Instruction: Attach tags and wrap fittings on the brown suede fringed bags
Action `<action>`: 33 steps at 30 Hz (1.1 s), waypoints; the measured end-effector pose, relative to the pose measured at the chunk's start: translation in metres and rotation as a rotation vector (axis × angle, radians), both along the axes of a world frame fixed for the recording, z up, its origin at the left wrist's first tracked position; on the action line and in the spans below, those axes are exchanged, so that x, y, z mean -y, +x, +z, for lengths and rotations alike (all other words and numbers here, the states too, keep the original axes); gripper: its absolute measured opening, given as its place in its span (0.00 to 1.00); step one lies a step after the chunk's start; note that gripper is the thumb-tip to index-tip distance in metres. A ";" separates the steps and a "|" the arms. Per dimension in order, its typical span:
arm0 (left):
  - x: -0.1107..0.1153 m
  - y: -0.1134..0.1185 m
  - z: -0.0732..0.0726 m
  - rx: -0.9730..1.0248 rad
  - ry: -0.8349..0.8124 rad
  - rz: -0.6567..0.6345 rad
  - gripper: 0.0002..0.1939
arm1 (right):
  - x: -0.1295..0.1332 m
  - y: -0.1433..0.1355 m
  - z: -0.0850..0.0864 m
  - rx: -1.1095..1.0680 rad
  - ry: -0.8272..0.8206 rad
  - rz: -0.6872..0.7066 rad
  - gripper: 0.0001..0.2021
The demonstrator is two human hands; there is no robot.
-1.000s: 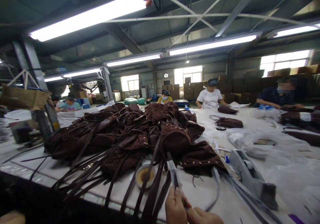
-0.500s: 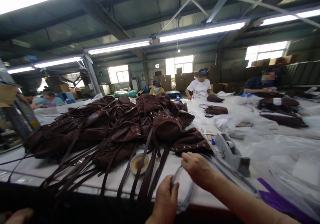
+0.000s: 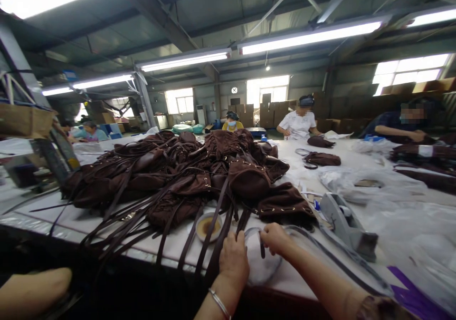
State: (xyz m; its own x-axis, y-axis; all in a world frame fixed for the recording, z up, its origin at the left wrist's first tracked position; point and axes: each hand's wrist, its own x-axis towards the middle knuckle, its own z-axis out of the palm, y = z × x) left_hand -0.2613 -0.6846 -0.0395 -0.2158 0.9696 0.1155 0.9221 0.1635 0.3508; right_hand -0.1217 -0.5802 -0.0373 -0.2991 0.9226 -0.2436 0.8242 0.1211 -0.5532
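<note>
My right hand (image 3: 276, 238) is closed in a pinch, with a short dark strip (image 3: 262, 249) hanging below its fingertips. To its left, my left hand (image 3: 234, 256), with a silver bangle at the wrist, has its fingers curled together; what they hold is hidden. Between and below both hands lies a pale, translucent coiled loop (image 3: 265, 268) with greyish edges, on the white tabletop. Long dark brown straps (image 3: 203, 248) hang over the table edge beside my left hand. A bowl (image 3: 209, 227) with yellowish-brown contents stands just beyond them.
A large heap of dark brown drawstring bags (image 3: 245, 177) covers the table's middle and left. At right are a grey tape dispenser (image 3: 351, 227), clear plastic bags (image 3: 406, 234) and purple material (image 3: 416, 294). Another bare arm (image 3: 35, 289) enters lower left. Several people work beyond.
My hands have moved closer together, and my left hand has gone up against the straps, its fingers now curled. A short dark strip shows under my right hand. The view has turned slightly left.
</note>
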 end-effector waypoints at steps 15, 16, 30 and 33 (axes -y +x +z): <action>-0.025 0.016 -0.001 -0.110 -0.079 -0.327 0.17 | 0.004 0.017 -0.021 0.196 0.160 0.070 0.11; -0.028 0.015 -0.003 -0.110 -0.078 -0.336 0.15 | 0.006 0.019 -0.020 0.205 0.198 0.084 0.12; -0.042 0.010 -0.015 -0.088 -0.079 -0.295 0.14 | 0.004 0.048 -0.007 0.231 0.423 0.569 0.13; -0.043 0.009 -0.017 -0.080 -0.077 -0.289 0.13 | 0.003 0.040 -0.016 0.232 0.470 0.495 0.09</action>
